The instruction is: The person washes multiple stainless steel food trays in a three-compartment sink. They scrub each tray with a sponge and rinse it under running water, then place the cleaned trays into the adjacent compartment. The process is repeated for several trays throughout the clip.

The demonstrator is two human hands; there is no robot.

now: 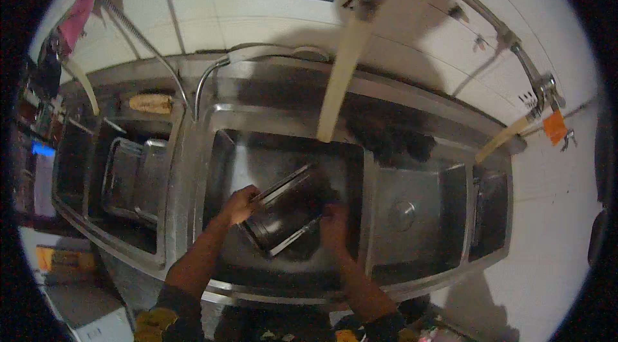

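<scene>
A dark rectangular metal pan (285,209) is tilted inside the middle stainless-steel sink basin (285,272). Its long rims catch the light. My left hand (241,204) grips the pan's upper left rim, thumb and fingers around the edge. At the pan's right side is my right hand (334,221), close against the lower rim. Shadow and blur hide its fingers, so whether they grip the pan or something else is unclear. Above the basin's back edge hangs a pale faucet hose (338,86), its end over the rim.
In the left basin lie rectangular metal pans (152,178). A brown scrub brush or similar object (151,103) rests on the ledge behind. The right basin (410,240) shows a round drain (403,214). A curved metal faucet (200,86) rises at back left. An orange tag (554,127) hangs at right.
</scene>
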